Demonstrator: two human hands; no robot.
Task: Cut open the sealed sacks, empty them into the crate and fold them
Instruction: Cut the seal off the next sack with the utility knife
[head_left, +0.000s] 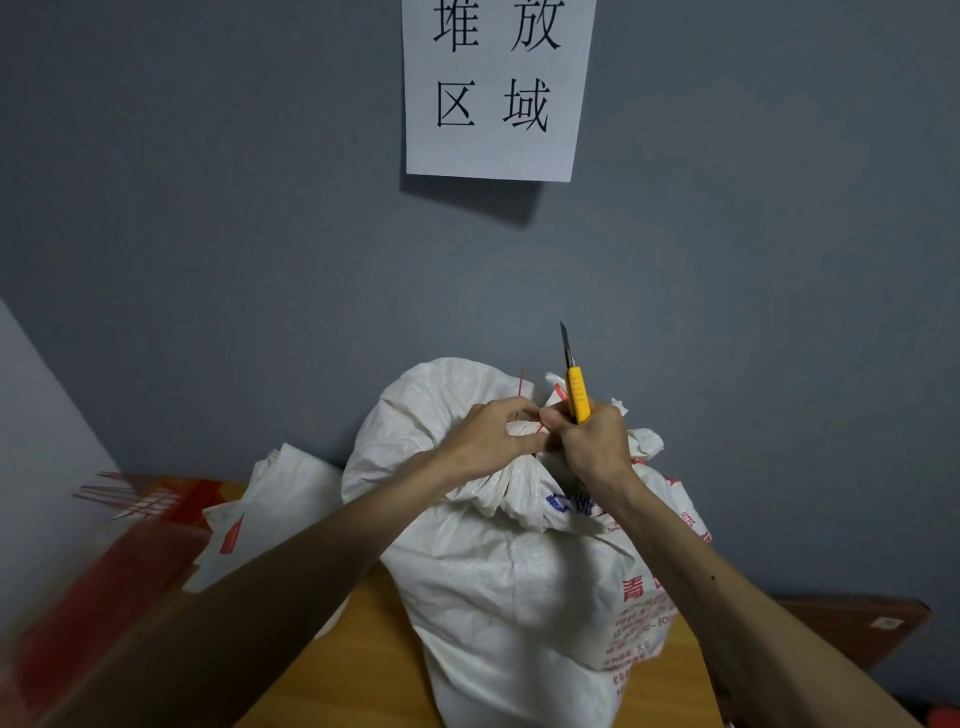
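The white woven sack stands upright on a wooden table, its bunched neck tied with red string at the top. The left hand pinches that tied neck, fingers curled round it. Touching it on the sack's right side, the right hand grips a yellow utility knife, blade pointing up above the neck. Left of the sack lie a second white sack and a blurred red object. A paper sign hangs on the grey wall above the sack.
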